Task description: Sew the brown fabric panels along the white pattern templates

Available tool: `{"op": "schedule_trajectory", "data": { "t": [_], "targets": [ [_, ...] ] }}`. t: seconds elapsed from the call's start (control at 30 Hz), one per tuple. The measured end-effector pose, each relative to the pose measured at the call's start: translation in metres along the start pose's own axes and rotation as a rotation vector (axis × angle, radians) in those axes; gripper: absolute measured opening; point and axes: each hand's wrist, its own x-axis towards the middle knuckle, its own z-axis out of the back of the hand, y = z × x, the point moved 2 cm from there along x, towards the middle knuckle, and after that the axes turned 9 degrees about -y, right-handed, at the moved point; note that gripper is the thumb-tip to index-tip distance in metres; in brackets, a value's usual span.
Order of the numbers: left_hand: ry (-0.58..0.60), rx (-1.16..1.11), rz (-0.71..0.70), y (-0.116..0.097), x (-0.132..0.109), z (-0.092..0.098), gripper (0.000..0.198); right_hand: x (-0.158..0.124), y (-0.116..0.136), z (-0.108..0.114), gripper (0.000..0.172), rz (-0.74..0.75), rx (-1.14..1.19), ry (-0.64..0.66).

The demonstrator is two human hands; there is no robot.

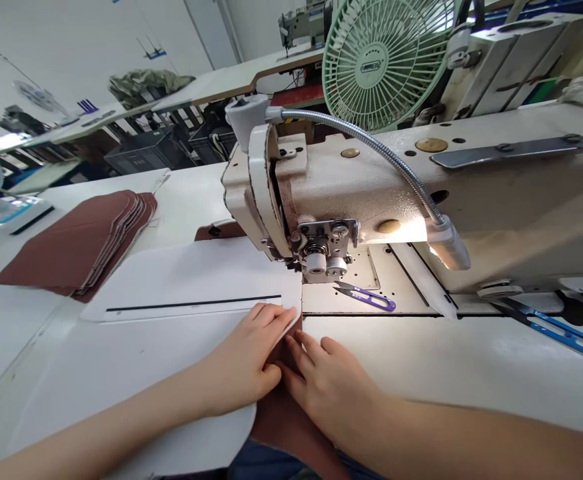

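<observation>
A large white panel (181, 363) lies across the sewing table, with a smaller white piece with a black slot (186, 267) at its upper part. My left hand (251, 353) grips the right edge of the panel, fingers on top and thumb lower down. Beneath that edge shows brown fabric (291, 427), which hangs down toward my lap. My right hand (328, 383) pinches the fabric edge close beside my left fingers. The panel's upper right corner reaches the presser area of the sewing machine (321, 250); the needle is hard to make out.
Purple thread snips (368, 298) lie on the machine bed, and blue snips (561, 330) are at far right. A stack of brown fabric pieces (81, 240) sits at left. A lit gooseneck lamp (446, 243) and a green fan (371, 67) stand over the machine.
</observation>
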Motion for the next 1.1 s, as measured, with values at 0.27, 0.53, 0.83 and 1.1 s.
{"op": "schedule_trajectory", "data": {
  "t": [0.27, 0.53, 0.83, 1.1],
  "targets": [
    [-0.04, 0.18, -0.147, 0.0, 0.011, 0.004, 0.067, 0.012, -0.023, -0.003, 0.025, -0.013, 0.025, 0.077],
    [-0.01, 0.309, -0.195, 0.001, 0.016, 0.015, 0.067, 0.011, -0.041, 0.034, 0.043, 0.106, 0.345, 0.252],
    [-0.029, 0.438, -0.177, -0.003, 0.03, 0.018, 0.045, 0.018, -0.042, 0.026, 0.036, 0.089, 0.117, 0.315],
    [-0.027, 0.545, -0.177, 0.003, 0.04, 0.013, 0.052, 0.019, -0.052, 0.015, 0.028, 0.079, 0.027, 0.192]
  ]
}}
